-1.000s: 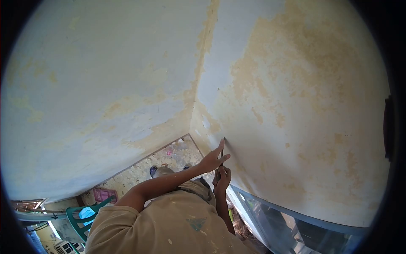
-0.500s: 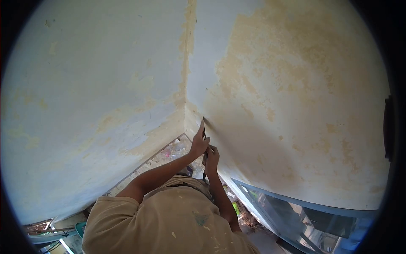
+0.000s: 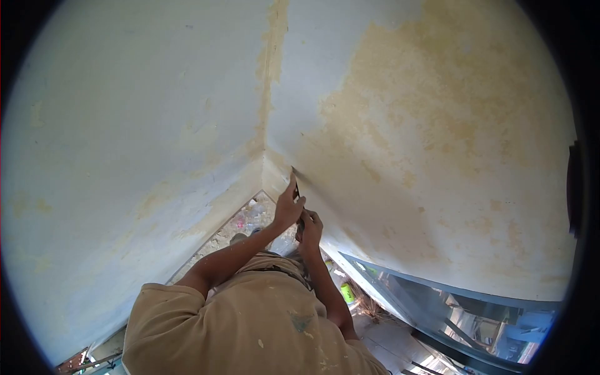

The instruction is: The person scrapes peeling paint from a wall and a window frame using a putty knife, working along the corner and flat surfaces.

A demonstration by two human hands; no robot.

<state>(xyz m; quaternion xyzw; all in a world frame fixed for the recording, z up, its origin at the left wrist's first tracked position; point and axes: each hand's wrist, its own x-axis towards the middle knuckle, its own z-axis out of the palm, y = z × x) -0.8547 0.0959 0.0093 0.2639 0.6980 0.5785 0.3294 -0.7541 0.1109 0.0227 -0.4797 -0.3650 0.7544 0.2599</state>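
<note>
A thin dark scraper (image 3: 297,189), seen nearly edge-on, touches the right-hand wall (image 3: 375,206) close to the inner corner. My left hand (image 3: 289,209) is closed around its front part, with the index finger stretched along the blade toward the tip. Just behind and to the right, my right hand (image 3: 310,228) has its fingers wrapped about the handle end, which is mostly hidden. Both hands are close together, low on the wall. Patches of yellowish-tan coating show on the pale wall surface, and a shadow spreads beside the blade.
The left wall (image 3: 137,137) meets the right one at a tan-streaked corner seam (image 3: 270,75). Rubble and litter cover the floor (image 3: 253,215) below. At lower right is a blue-grey window frame (image 3: 437,290), with a bright green-yellow container (image 3: 347,292) near it.
The scraper tip has moved slightly up along the right wall, both hands going with it. The view has shifted a little, and both hands keep their hold.
</note>
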